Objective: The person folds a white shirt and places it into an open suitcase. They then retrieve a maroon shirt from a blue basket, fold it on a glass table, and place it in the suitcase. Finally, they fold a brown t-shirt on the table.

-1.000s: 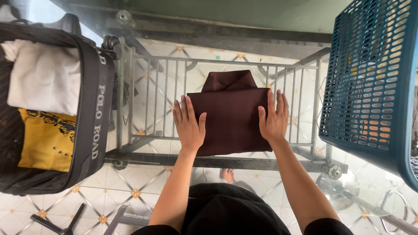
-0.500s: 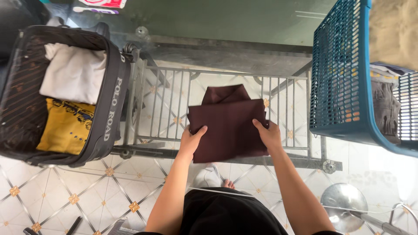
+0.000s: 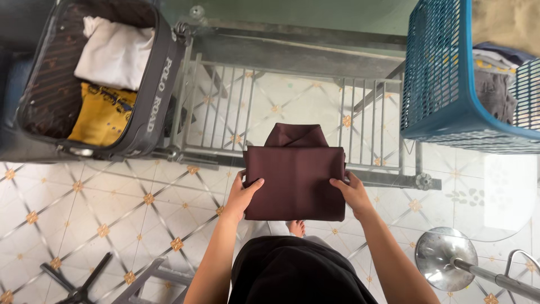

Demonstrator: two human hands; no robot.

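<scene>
Head view: we now grip the folded maroon shirt (image 3: 295,177) in left hand (image 3: 243,194) and right hand (image 3: 351,191), lifted off the glass tabletop (image 3: 484,186) toward its near edge, no longer pressed flat.

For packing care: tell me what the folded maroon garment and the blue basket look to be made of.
Folded maroon garment: smooth woven fabric, matte, holding crisp creases; the fibre cannot be told. Blue basket: likely moulded plastic, with a uniform perforated grid and a slight sheen.
</scene>
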